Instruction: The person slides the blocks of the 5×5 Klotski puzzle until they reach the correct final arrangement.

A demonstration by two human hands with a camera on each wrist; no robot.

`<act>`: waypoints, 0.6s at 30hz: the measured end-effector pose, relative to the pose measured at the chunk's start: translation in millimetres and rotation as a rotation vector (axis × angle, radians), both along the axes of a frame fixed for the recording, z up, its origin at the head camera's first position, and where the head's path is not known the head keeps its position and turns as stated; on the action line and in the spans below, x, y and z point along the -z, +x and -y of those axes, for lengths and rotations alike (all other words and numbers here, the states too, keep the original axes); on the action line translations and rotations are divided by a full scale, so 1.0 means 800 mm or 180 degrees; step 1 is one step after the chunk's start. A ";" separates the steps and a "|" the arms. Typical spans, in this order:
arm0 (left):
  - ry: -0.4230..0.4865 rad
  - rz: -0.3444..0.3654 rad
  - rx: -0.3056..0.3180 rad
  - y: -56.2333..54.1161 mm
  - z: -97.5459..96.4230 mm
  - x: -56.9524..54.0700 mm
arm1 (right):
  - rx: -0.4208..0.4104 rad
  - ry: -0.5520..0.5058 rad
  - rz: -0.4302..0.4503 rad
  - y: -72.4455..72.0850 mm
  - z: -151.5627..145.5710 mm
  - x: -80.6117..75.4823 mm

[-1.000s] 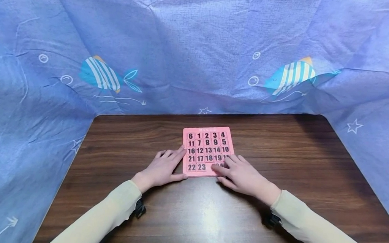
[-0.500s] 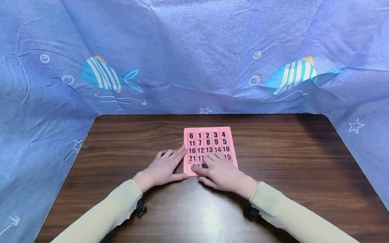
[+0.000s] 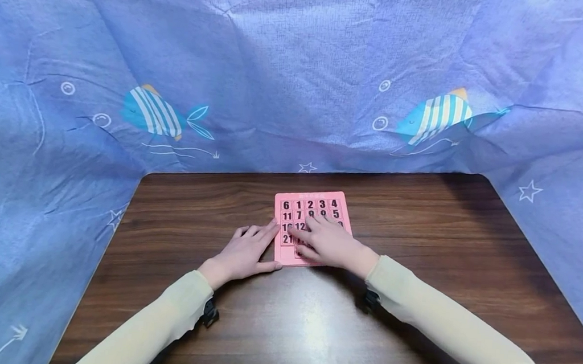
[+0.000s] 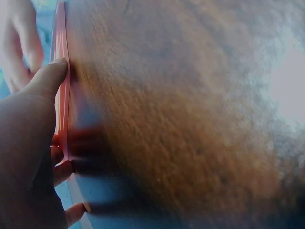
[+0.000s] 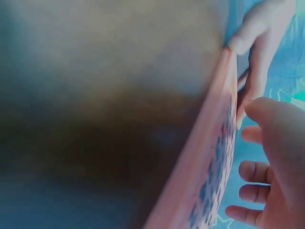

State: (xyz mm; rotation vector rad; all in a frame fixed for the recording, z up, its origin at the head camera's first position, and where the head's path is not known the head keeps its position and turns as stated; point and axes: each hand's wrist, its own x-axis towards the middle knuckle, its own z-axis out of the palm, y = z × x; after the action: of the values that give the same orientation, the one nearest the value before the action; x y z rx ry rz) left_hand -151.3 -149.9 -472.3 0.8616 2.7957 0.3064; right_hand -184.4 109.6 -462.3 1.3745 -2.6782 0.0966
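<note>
A pink number slide puzzle (image 3: 315, 196) lies flat on the table, its black-numbered tiles partly covered. The bottom-left slot is bare, with tile 21 (image 3: 287, 239) just above it. My left hand (image 3: 242, 255) braces the board at its near-left corner, fingertips along the left side and thumb at the near edge. In the left wrist view, the thumb tip (image 4: 60, 62) presses against the board's thin edge. My right hand (image 3: 330, 243) reaches over the board from the right, fingers extended, the index fingertip at tile 16. The middle and lower right tiles are hidden under it.
The dark wood-grain table (image 3: 421, 232) reaches out on all sides of the board. A blue cloth (image 3: 290, 62) printed with striped fish hangs behind and beside it. Dark devices (image 3: 372, 300) sit at both wrists.
My right hand has moved left across the bottom row, then up to the left column. The bare slot has shifted from the bottom middle to the bottom left. My left hand stays put.
</note>
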 end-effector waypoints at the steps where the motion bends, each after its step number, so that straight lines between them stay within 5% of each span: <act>1: -0.0005 -0.0001 0.0007 0.000 0.000 0.000 | 0.0059 0.0034 0.0034 -0.006 0.005 -0.001; 9: -0.0004 0.0024 0.0014 0.000 0.000 0.001 | 0.0527 0.0250 0.0336 -0.039 0.023 -0.003; 18: -0.0038 -0.0006 0.0005 -0.002 0.001 0.003 | 0.0505 0.0361 0.0304 -0.044 0.026 -0.002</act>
State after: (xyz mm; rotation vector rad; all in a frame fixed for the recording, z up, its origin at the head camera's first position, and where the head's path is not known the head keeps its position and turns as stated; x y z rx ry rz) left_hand -152.9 -150.7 -474.8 0.8619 2.7955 0.2883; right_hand -219.5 89.0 -460.5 1.2090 -2.9020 -0.0059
